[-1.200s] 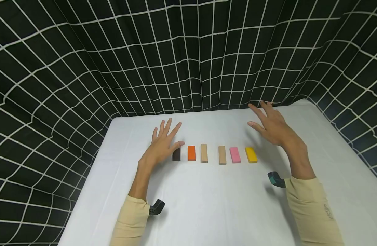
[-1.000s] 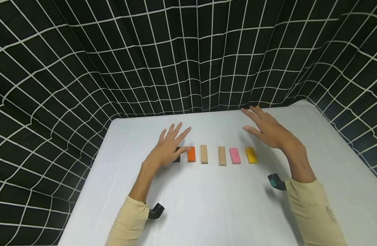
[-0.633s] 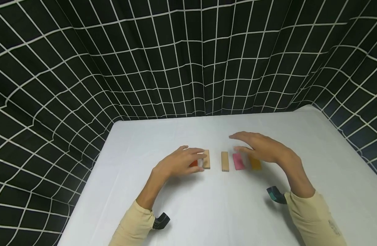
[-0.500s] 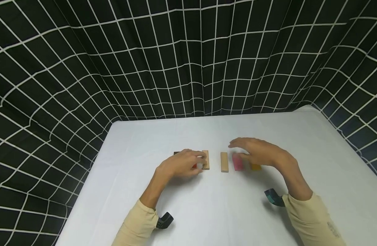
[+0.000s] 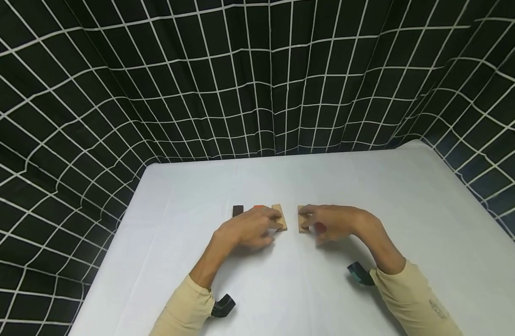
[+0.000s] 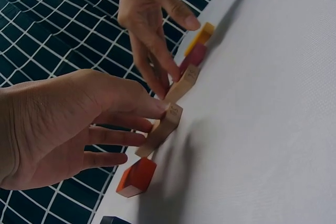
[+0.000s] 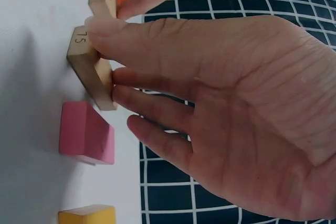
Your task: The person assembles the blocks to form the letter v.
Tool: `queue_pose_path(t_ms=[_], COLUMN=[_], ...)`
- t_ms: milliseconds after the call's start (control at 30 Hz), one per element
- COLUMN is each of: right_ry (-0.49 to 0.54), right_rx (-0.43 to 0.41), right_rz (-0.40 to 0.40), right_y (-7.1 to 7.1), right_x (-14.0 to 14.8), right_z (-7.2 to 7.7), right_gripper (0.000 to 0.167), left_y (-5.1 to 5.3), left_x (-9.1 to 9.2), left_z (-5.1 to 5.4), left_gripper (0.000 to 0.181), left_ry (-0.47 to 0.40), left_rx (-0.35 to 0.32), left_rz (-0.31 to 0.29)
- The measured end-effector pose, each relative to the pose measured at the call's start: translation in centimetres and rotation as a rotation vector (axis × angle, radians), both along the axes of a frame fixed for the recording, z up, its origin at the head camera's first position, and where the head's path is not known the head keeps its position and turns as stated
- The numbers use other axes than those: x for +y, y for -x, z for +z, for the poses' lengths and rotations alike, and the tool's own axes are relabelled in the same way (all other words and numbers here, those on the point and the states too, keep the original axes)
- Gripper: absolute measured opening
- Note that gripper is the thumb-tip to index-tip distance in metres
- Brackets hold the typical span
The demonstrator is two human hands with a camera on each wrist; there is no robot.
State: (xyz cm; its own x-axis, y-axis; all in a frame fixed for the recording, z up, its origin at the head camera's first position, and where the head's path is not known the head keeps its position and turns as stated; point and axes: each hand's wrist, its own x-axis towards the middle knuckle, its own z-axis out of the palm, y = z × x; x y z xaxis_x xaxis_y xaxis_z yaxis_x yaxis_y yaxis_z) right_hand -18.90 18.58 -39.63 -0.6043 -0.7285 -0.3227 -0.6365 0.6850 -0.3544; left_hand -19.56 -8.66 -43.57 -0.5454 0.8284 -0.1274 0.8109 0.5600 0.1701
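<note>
Two pale wooden blocks lie near the table's middle. My left hand [image 5: 249, 228] has thumb and fingers pinching the left wooden block [image 6: 167, 121], which sits slightly turned in the head view. The right wooden block [image 7: 90, 77], with printed digits on its end, is held between the thumb and fingers of my right hand [image 5: 332, 221]. An orange block [image 6: 137, 177] is mostly under the left hand in the head view. Under the right hand sits a pink block [image 7: 76, 129], largely covered from above. The yellow block [image 7: 86, 215] is hidden in the head view.
A dark block [image 5: 238, 210] lies left of the orange one, partly behind the left hand. All of these rest on a white-covered table [image 5: 190, 186]. A black curtain with a white grid [image 5: 257, 84] surrounds its back and sides.
Both hands have come down and inward from spread, raised positions onto the two wooden blocks. Their fingers have curled in. The left wooden block has turned slightly.
</note>
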Motion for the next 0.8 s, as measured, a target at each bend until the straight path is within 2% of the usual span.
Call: queue_pose_path(t_ms=[133,300,500,667,800], right_ry=[0.001,-0.008,-0.009,-0.005,-0.010], right_rx=[0.008,-0.034,-0.040,-0.047,-0.020], right_rz=[0.029,0.013,-0.003,-0.023,0.000], right_y=[0.08,0.02,-0.24,-0.35,-0.30], right_x=[-0.04,-0.19,-0.45,-0.68,-0.74], right_z=[-0.05,-0.35,-0.68,-0.62,-0.53], right_gripper=[0.054,0.063,0.066,0.067,0.065], left_y=[-0.07,-0.20,-0.40,-0.45,-0.38], left_x=[0.27,0.63,0.84,0.84,0.80], left_z=[-0.11,-0.11,-0.05,-0.07,-0.01], left_gripper=[0.043,0.042,0.041,0.041,0.042], left_ry=[-0.004,-0.019,-0.024,-0.027,-0.018], left_rx=[0.009,0.018,0.040,0.044,0.043], left_rz=[-0.020,-0.020,-0.033,-0.019,0.006])
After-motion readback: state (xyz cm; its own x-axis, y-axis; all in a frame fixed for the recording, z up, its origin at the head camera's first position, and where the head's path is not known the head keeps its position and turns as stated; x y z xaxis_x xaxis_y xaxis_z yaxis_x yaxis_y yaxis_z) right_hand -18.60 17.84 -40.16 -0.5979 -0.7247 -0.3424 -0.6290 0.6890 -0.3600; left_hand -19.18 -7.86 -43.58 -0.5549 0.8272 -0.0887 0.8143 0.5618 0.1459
